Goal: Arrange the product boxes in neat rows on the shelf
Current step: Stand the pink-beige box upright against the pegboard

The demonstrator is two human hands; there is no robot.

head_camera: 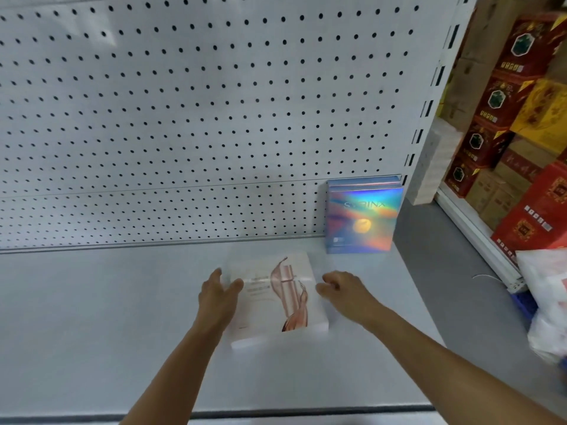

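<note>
A flat white box (pixel 276 302) with a pink bottle picture lies on the grey shelf (pixel 107 317), slightly blurred. My left hand (pixel 219 296) grips its left edge, with the thumb laid across the top face. At the right edge my right hand (pixel 340 289) holds the box with curled fingers. A holographic blue box (pixel 362 219) stands upright at the back right, leaning against the pegboard, about a hand's width behind the white box. One or two similar boxes seem to stand behind it.
A white pegboard back panel (pixel 184 102) closes the shelf behind. A slotted upright (pixel 429 96) marks the right end. Beyond it are stacked red and yellow cartons (pixel 506 118) and a white plastic bag (pixel 549 296). The shelf's front lip (pixel 306 412) runs below my forearms.
</note>
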